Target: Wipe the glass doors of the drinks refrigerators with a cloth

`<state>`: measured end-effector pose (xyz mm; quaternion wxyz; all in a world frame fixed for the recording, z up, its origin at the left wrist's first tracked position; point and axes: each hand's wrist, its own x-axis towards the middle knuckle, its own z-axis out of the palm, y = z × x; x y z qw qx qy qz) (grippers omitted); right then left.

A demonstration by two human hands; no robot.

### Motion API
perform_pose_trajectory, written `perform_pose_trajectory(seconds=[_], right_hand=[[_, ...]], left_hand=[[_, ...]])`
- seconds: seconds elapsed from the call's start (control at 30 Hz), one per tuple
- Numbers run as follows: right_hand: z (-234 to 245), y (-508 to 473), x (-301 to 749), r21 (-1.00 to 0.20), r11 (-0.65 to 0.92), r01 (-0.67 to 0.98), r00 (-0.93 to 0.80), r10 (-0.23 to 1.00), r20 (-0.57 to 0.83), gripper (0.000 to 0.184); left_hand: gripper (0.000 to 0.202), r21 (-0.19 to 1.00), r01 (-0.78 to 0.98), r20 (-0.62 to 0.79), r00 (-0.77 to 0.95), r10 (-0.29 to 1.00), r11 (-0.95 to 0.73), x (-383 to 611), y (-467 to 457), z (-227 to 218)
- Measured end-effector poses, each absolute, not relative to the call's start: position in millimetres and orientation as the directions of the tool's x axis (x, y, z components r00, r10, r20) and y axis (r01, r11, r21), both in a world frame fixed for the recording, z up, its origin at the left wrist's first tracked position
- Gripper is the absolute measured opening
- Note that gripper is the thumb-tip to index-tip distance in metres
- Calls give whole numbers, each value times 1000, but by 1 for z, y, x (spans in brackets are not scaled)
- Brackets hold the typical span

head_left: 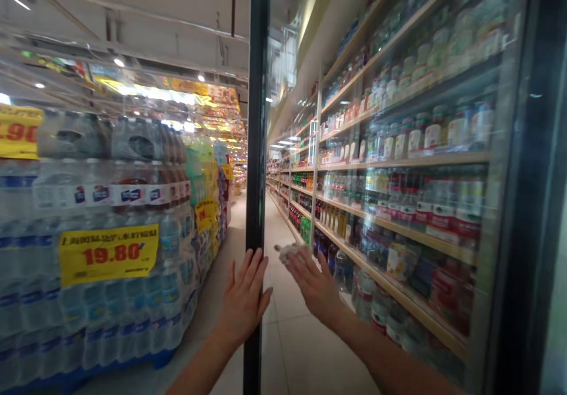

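A glass door with a black upright frame stands in front of me. My left hand rests on that frame with its fingers stretched out and its thumb apart; it holds nothing. On the glass pane to the right, my right hand presses a crumpled pale cloth beneath its outstretched fingers. Part of the cloth is covered by the fingers, and this area is slightly blurred.
Behind the glass, long shelves hold several rows of bottles. At left rises a tall stack of shrink-wrapped water bottles with a yellow price sign. A tiled aisle runs away between them. Another dark frame stands at right.
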<state>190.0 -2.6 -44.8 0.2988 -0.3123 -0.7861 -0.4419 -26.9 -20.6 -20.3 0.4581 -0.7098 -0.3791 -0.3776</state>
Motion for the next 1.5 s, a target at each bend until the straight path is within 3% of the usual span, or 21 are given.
perform_pose_trajectory(seconds=[0.17, 0.23, 0.33, 0.37, 0.47, 0.53, 0.57, 0.63, 0.7, 0.73, 0.77, 0.9, 0.97, 1.03, 1.13, 1.17, 1.2, 1.3, 1.37, 1.43, 1.5], right_hand=[[-39, -8, 221, 574, 402, 713, -681, 202, 704, 53], [-25, -6, 225, 495, 352, 795, -582, 211, 785, 51], [-3, -1, 223, 280, 237, 930, -336, 238, 911, 48], [-1, -1, 222, 266, 227, 937, -318, 235, 919, 47], [-21, -7, 235, 414, 278, 867, -476, 212, 853, 48], [-42, -13, 259, 442, 267, 857, -498, 203, 843, 51], [-50, -16, 275, 391, 222, 893, -434, 203, 878, 53], [-56, -19, 303, 174, 78, 982, -185, 175, 967, 55], [-52, -20, 316, -46, -37, 998, 50, 120, 991, 57], [-50, -19, 315, -100, -54, 994, 105, 106, 989, 57], [-48, -18, 308, -102, -40, 994, 106, 112, 988, 57], [-52, -12, 274, 164, 145, 976, -192, 206, 960, 56], [-56, -10, 283, 207, 159, 965, -236, 195, 952, 58], [-58, -12, 310, 100, 71, 992, -109, 146, 983, 59], [-56, -17, 346, -195, -79, 978, 199, 57, 978, 60], [-56, -19, 348, -234, -88, 968, 240, 55, 969, 60], [-56, -20, 346, -213, -68, 975, 218, 77, 973, 60], [-62, -22, 332, 66, 86, 994, -82, 196, 977, 64], [-66, -22, 336, 156, 112, 981, -178, 227, 958, 67], [-69, -22, 356, 39, 7, 999, -40, 182, 982, 65], [-69, -22, 378, -194, -100, 976, 201, 64, 977, 63]], left_hand=[[58, -400, 865, 858, 470, 210, -302, -14, -20, -32], [60, -395, 869, 861, 464, 209, -299, -6, -17, -33], [63, -364, 883, 878, 432, 207, -298, 7, -13, -31], [64, -354, 887, 882, 422, 208, -298, 11, -11, -30], [65, -329, 896, 890, 400, 220, -297, 19, -6, -30], [65, -307, 906, 894, 380, 238, -292, 22, -3, -33], [66, -298, 910, 896, 371, 246, -290, 23, -1, -34], [67, -276, 919, 900, 350, 259, -283, 27, 1, -38], [68, -249, 928, 909, 323, 264, -278, 34, 3, -41], [67, -235, 932, 914, 309, 263, -277, 39, 4, -42], [67, -225, 933, 918, 299, 260, -280, 44, 5, -42], [70, -220, 920, 923, 304, 235, -325, 71, 8, -36], [70, -197, 916, 929, 289, 233, -349, 80, 9, -32], [70, -177, 913, 931, 277, 240, -369, 85, 10, -29], [69, -149, 913, 936, 254, 245, -379, 92, 10, -28], [69, -149, 911, 937, 254, 239, -384, 96, 9, -28], [69, -157, 907, 936, 263, 233, -392, 101, 8, -28], [66, -199, 888, 922, 313, 228, -415, 119, 6, -27], [63, -202, 891, 921, 314, 232, -406, 128, 6, -26], [61, -215, 894, 919, 321, 228, -393, 131, 7, -25], [61, -243, 889, 912, 346, 222, -388, 130, 7, -26]])
